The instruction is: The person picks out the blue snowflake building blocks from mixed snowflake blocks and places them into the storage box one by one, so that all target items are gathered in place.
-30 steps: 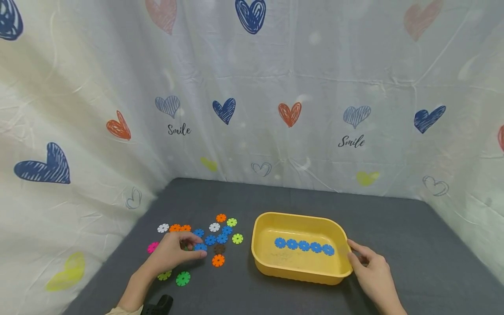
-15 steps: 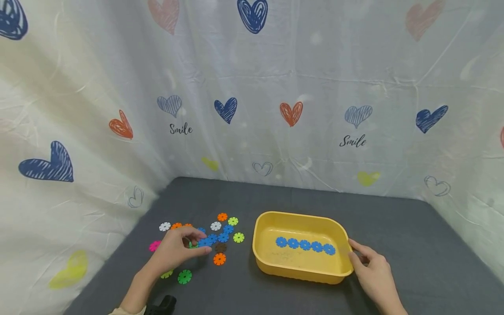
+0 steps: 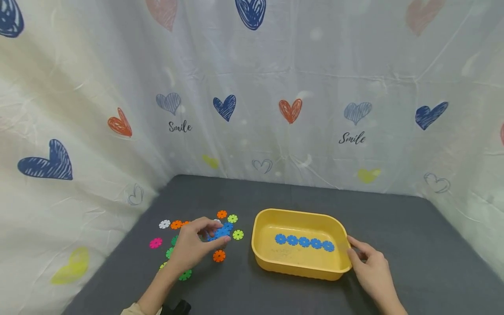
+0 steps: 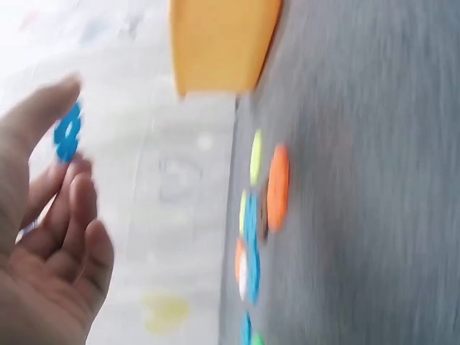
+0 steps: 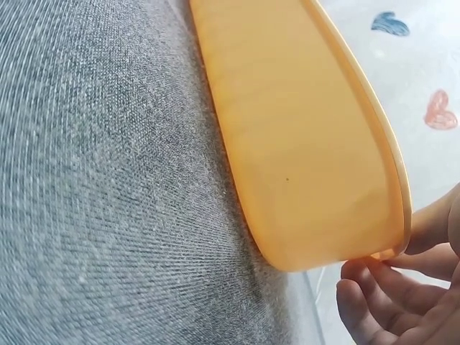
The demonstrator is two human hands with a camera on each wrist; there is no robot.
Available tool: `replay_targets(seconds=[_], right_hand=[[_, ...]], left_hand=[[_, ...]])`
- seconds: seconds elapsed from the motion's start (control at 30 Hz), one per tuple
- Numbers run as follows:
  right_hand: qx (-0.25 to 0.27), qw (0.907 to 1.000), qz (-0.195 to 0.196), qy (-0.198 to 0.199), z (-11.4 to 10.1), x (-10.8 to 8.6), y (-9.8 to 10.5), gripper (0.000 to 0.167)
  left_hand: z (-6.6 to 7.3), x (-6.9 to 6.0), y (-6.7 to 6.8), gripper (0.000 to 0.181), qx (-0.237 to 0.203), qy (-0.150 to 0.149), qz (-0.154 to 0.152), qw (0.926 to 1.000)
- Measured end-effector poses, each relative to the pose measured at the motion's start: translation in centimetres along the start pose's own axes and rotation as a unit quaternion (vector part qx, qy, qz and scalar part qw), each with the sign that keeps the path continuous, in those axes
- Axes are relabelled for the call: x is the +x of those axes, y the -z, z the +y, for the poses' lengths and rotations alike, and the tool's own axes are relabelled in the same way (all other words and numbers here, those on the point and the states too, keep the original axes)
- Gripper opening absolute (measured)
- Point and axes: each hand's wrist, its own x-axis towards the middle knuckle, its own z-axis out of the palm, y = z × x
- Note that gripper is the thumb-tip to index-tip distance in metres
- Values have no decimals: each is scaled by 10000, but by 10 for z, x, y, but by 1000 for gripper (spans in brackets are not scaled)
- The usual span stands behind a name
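Note:
My left hand [image 3: 193, 245] is raised above loose notched plastic discs on the left. Its thumb and fingertips pinch a blue notched disc [image 4: 68, 133], seen nearly edge-on in the left wrist view. Beneath the hand, other discs are partly hidden. A yellow plastic tub [image 3: 299, 272] stands to the right, with a row of several blue discs [image 3: 304, 242] on its floor. My right hand [image 3: 372, 271] grips the tub's right end, thumb at the rim and fingers against the outside wall.
Around the left hand lie loose discs: an orange disc [image 3: 219, 256], a pink disc [image 3: 155, 243], a white disc [image 3: 164, 224] and a lime disc [image 3: 238, 235], among others. The dark grey cloth [image 3: 291, 194] covers the table. A heart-printed curtain [image 3: 260, 144] hangs behind and beside it.
My left hand has picked the blue disc up from the left group and carried it up and rightward. The right hand and the tub have stayed in place.

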Motion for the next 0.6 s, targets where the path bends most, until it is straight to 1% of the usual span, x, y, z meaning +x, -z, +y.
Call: replay_targets(seconds=[0.07,0.13,0.23,0.33,0.5,0.6], right_hand=[[16,10000,-3,13,0,0,-1,43],[-11,10000,8,-6,0,1,-2,43],[-17,10000,13,-13,-1,1,-2,43],[-28,10000,13,-44,-1,1,-2,43],[-53,10000,40,-28,-1,1,-2,43],[-66,10000,48,-6,0,1,-1,43]], left_hand=[[7,3,-9,30,-45,-223,87,9997],[16,7,-18,30,-89,-481,72,9988],[26,15,-31,28,-155,-885,-109,9959],[34,24,-42,28,-236,-1165,-362,9923],[46,33,-60,30,-316,-1421,-736,9866],[53,37,-71,31,-274,-1476,-932,9843]])
